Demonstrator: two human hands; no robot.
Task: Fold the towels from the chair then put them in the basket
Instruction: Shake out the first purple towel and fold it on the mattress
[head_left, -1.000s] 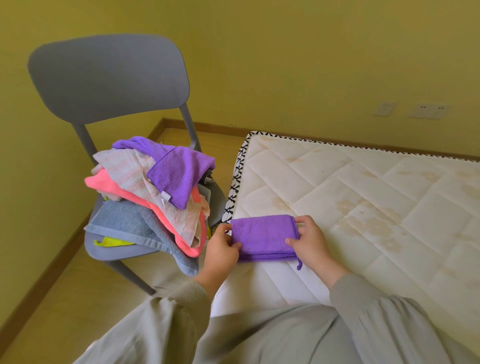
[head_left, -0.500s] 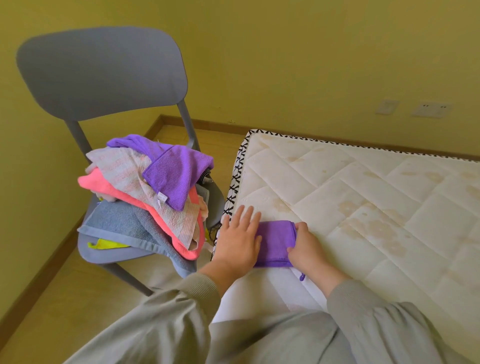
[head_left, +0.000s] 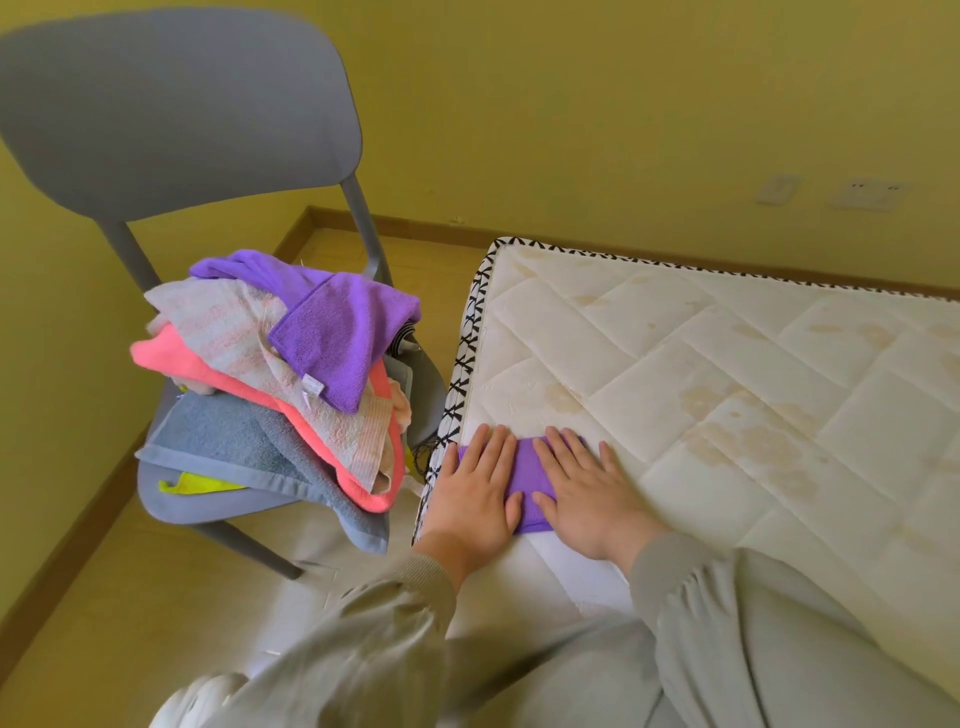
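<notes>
The folded towel (head_left: 527, 486), purple, lies flat on the mattress (head_left: 727, 395) at its near left corner, right by the black-and-white edging. Your left hand (head_left: 475, 493) and right hand (head_left: 589, 493) both press flat on it, palms down, fingers straight and spread. Neither grasps anything, neither is curled. Left covers the towel's left part and right covers the right part. Only a purple strip shows between them, thumbs close together over it. Your right hand's outer fingers overhang onto the mattress.

The chair (head_left: 176, 114), grey, stands just left of the mattress. The pile on its seat is unfolded: purple towel (head_left: 343, 338) on top, striped towel (head_left: 228, 322) under it, then coral towel (head_left: 171, 358). The grey towel (head_left: 234, 441) is lowest and hangs off the seat edge nearest you, with a yellow cloth (head_left: 192, 484) poking out beneath. Behind is a yellow wall with two blurred wall plates (head_left: 867, 193) at right. Your sleeves (head_left: 395, 623) fill the bottom of the view.
</notes>
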